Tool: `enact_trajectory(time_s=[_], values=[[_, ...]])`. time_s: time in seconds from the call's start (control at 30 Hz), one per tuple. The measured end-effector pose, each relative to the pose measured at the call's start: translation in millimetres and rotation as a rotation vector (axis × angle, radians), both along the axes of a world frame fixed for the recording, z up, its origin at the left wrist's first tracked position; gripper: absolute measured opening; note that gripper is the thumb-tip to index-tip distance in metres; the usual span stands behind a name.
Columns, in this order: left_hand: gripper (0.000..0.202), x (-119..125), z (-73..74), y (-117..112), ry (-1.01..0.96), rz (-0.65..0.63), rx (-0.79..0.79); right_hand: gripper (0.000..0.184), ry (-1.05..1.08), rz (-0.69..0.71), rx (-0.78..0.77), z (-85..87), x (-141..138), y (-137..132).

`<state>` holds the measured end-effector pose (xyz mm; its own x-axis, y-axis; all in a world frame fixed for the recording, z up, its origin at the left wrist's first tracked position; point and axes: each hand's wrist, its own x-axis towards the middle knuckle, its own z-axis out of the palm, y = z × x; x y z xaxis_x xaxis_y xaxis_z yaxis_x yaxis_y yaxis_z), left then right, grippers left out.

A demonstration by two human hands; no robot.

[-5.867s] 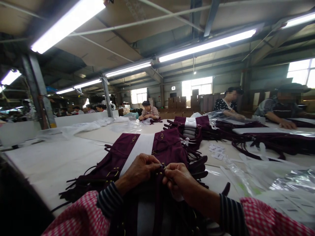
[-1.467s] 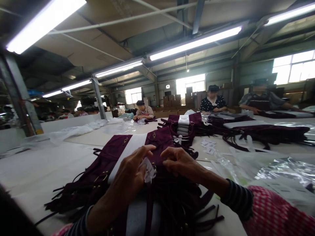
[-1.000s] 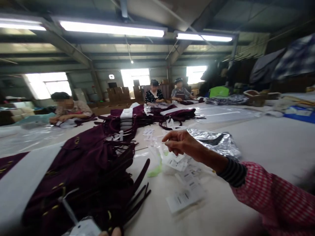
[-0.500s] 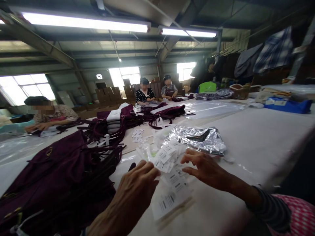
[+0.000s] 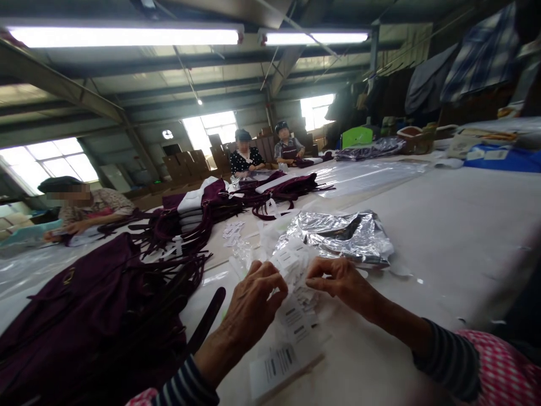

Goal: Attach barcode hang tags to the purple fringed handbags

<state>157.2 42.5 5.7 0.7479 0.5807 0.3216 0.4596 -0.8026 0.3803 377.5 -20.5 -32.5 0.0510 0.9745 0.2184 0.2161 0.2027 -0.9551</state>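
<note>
Along the near edge of the white-covered worktable, I'm watching the person's left hand (image 5: 253,316) and right hand (image 5: 344,285) working over a loose heap of barcode hang tags (image 5: 293,282). The left fingers (image 5: 270,282) are curling closed over the heap and seem to be pinching paper. The right fingertips (image 5: 315,276) are reaching into the tags from the other side, but I can't tell whether they are gripping anything.

Many tags are lying unsorted, with a flat barcode label (image 5: 274,366) trailing towards me on the table. Behind them, a crumpled silver foil bag (image 5: 346,237) is catching the light. To the near left, a plum suede fringed handbag (image 5: 71,299) is sprawling with its soft, matte straps spread out, and I can't make out a tag on it from here.

Farther off, a stack of plum handbags (image 5: 190,211) banded in white is sitting with a small white tag (image 5: 177,245) hanging among its fringes. Beyond it, a co-worker in a polka-dot top (image 5: 243,160) is bending over more bags.
</note>
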Motion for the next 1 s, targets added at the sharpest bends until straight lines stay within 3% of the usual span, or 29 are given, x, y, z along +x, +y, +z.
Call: enact_trajectory(time_s=[0.23,0.4,0.5,0.57,0.73,0.8,0.9,1.0], values=[[0.028,2,25.1,5,0.050,-0.004,-0.179,0.018,0.039,0.021,0.003,-3.8,3,-1],[0.032,3,26.1,6,-0.017,0.077,-0.248,0.018,-0.059,-0.040,0.028,-2.4,10,-4],[0.020,1,18.0,2,0.012,0.170,-0.081,0.017,-0.139,-0.106,0.061,-3.1,15,-11],[0.018,-3,10.6,-7,0.030,0.162,0.085,0.015,-0.215,-0.130,0.097,-4.5,17,-19],[0.020,-14,-7.8,-41,0.144,-0.130,0.307,0.008,-0.338,-0.089,0.217,-11.4,16,-37],[0.031,-16,-14.1,-50,0.222,-0.244,0.415,0.005,-0.384,-0.060,0.273,-14.2,14,-39],[0.044,-15,-23.1,-52,0.290,-0.321,0.617,0.006,-0.425,-0.049,0.327,-15.9,12,-39],[0.030,-9,-28.4,-47,0.305,-0.360,0.614,0.008,-0.409,-0.067,0.331,-13.6,12,-37]])
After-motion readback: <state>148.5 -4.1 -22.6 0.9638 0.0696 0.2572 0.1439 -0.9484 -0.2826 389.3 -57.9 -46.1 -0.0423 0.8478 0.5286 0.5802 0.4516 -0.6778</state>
